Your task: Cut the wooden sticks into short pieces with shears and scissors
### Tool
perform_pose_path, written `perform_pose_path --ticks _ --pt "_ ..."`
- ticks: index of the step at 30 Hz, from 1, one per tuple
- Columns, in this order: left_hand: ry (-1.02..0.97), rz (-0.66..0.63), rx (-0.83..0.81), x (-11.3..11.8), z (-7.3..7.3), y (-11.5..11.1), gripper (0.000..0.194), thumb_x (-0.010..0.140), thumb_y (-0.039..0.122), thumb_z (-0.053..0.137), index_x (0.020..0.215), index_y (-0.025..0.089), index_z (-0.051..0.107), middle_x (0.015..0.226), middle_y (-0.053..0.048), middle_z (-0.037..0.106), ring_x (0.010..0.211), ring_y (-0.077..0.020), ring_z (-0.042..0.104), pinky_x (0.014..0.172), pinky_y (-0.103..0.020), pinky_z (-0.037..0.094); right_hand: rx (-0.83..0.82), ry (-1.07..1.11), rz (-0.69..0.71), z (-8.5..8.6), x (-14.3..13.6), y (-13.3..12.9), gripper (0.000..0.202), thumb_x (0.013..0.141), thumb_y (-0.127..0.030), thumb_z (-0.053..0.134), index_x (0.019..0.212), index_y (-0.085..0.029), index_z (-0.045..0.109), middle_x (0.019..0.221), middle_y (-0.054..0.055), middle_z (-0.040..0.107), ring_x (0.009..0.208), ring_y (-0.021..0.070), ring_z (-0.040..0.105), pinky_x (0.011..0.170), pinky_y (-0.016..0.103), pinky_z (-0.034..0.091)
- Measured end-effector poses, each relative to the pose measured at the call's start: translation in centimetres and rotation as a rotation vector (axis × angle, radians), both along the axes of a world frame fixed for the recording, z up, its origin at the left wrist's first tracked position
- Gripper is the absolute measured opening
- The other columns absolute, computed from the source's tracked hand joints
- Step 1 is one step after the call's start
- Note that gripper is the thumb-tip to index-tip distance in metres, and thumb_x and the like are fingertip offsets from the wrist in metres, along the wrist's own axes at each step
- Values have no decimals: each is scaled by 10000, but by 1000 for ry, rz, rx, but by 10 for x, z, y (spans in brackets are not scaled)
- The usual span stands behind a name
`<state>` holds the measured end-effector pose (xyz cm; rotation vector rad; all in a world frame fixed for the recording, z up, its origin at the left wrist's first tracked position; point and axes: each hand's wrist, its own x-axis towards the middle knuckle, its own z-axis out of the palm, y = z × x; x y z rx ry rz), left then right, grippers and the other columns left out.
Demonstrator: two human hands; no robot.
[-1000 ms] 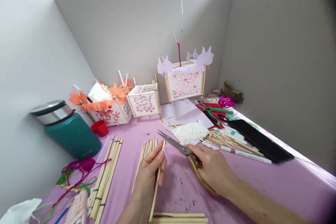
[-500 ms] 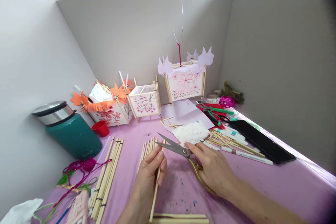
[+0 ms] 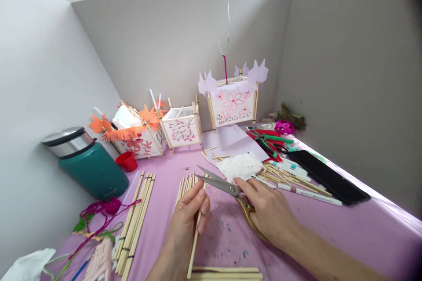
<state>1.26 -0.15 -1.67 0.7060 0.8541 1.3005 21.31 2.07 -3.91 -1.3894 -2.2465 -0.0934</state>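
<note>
A thin wooden stick (image 3: 194, 246) is pinched upright between the fingers of my left hand (image 3: 191, 210), near the middle front. My right hand (image 3: 263, 206) grips scissors (image 3: 231, 188) with gold-coloured handles. The scissor blades point left and lie across the top of the stick, close to my left fingertips. Behind my left hand, more sticks (image 3: 184, 184) lie side by side on the purple cloth (image 3: 224, 228). Further sticks (image 3: 227, 275) lie crosswise at the front edge of the view.
Bundled sticks (image 3: 135, 224), purple yarn (image 3: 112, 206) and a teal bottle (image 3: 92, 167) are left. Paper lanterns (image 3: 183, 131) and a red cup (image 3: 127, 161) stand behind. Tissue (image 3: 240, 167), pliers (image 3: 268, 147), markers (image 3: 310, 194) and a black phone (image 3: 326, 175) lie right.
The scissor blades have drawn closer together around the top of the stick. Both hands have stayed nearly in place.
</note>
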Motion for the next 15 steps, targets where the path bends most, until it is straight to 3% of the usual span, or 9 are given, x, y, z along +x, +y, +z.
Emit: perform_pose_path --ticks 6,15 --pt "-16 9 -20 3 4 -1 418 720 301 735 1090 167 591 511 103 468 285 -12 309 343 -183 195 -19 14 17 -1 0 1 493 768 -119 479 1251 -193 544 939 86 618 812 222 594 695 310 414" --pt "3 -14 -5 -2 1 0 502 745 313 715 1208 171 583 529 90 481 295 -13 315 348 -188 193 -132 60 24 7 -1 1 306 859 -191 443 1106 -213 622 880 64 644 776 216 608 664 300 405"
